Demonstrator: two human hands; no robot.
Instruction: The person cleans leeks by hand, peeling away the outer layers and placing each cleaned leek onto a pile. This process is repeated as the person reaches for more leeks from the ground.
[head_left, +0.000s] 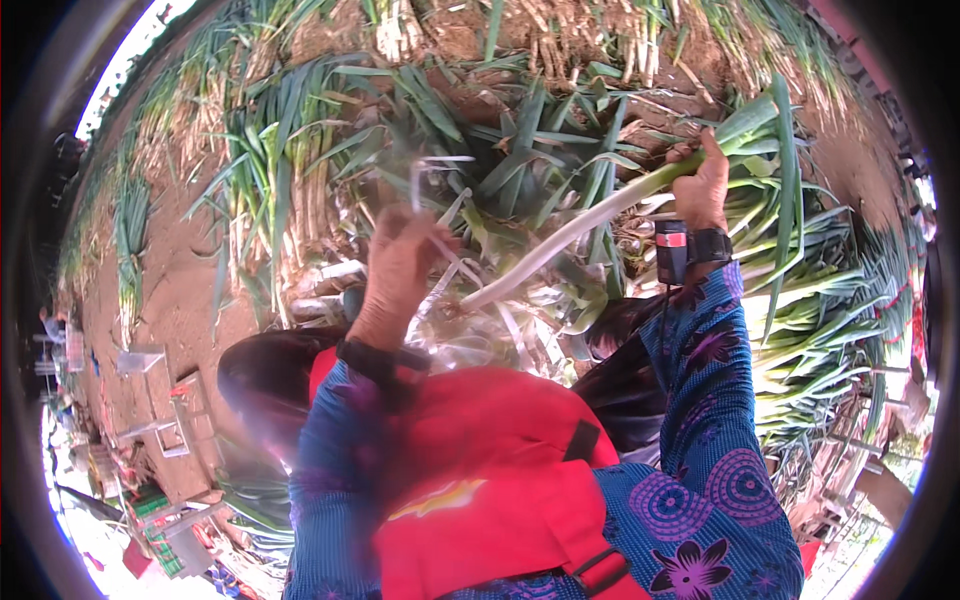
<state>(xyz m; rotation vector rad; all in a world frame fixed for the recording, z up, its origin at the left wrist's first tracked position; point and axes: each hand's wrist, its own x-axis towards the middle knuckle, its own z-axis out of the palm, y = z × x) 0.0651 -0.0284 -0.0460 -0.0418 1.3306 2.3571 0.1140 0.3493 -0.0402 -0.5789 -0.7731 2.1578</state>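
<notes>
From the leek heap (810,330) at 3 to 4 o'clock, loose leaves spread close beside the right forearm; a low swing of that arm could snag them and pull the heap apart. The long leek (580,226) lies aslant, its green top toward 2 o'clock and its pale end near the middle of the view. The right hand (705,190) has its grip closed round the upper stalk, with the white length reaching well beyond it (a long lever for one fist), so a sharp tug might bend or snap it. The left hand (395,265), a little off the middle toward 10 o'clock, is smeared by motion: its fingers look curled, but I cannot tell whether that grip holds the thin pale strip (440,159) above it. Should the strip catch on the leaves, it could jerk the hand aside.

For moving, the broadest room is the bare ground (165,275) at 9 o'clock. Leek bundles (290,190) hem the 10 to 11 o'clock side, the dark-covered left knee (275,375) edges 8 o'clock, and the red apron (490,430) bounds 6 o'clock.
</notes>
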